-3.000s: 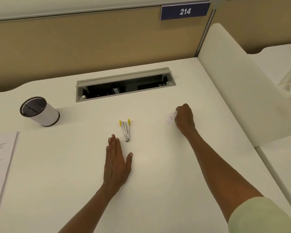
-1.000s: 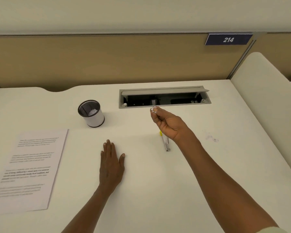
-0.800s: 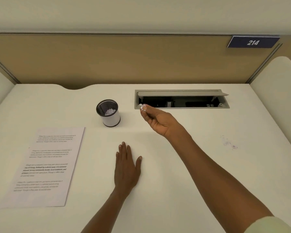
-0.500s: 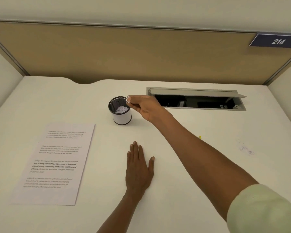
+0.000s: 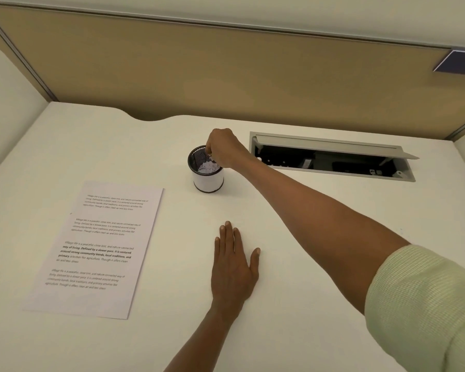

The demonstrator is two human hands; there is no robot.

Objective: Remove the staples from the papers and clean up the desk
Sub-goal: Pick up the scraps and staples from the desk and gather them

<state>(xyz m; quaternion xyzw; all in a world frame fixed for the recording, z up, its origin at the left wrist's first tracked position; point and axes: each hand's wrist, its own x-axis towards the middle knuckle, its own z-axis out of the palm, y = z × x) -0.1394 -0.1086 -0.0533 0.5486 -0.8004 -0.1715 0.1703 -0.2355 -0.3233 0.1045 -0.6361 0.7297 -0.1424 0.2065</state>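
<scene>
A small black-rimmed white cup [image 5: 208, 179] stands mid-desk with white paper scraps [image 5: 207, 166] inside. My right hand [image 5: 224, 149] hovers over its mouth, fingertips bunched and pointing down into it, pinching a small bit of scraps. My left hand [image 5: 232, 267] rests flat on the desk, fingers straight, nearer to me. A printed sheet of paper [image 5: 97, 248] lies flat at the left. The staple remover is out of sight, behind my right forearm or out of frame.
An open grey cable hatch [image 5: 333, 159] is sunk into the white desk [image 5: 293, 304] right of the cup. A tan partition [image 5: 226, 76] runs along the back, with white side panels at both edges.
My right hand picked up scraps at the right, carried them left across the desk and now reaches down into the cup. The left hand stayed flat. The view swung left.
</scene>
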